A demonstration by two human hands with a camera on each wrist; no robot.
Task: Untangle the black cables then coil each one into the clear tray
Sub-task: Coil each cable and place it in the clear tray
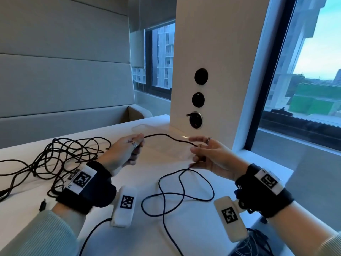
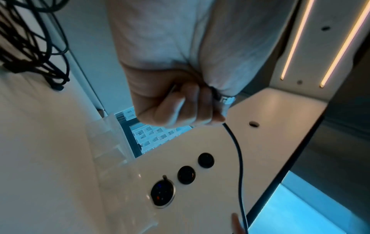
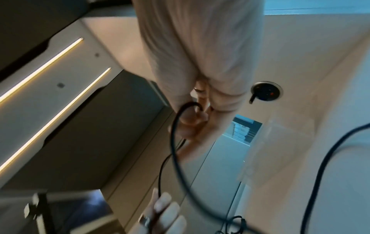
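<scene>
Head view: left hand (image 1: 122, 153) and right hand (image 1: 212, 156) fingers grip one freed cable (image 1: 166, 135); tangle (image 1: 55, 159) remains on the surface, clear tray (image 1: 147, 127) holds no coil yet

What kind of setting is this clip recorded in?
Probably an office or co-working booth high in a building: a padded bench seat wraps a white table, round power outlets sit in a white column, and windows overlook neighbouring towers.
</scene>
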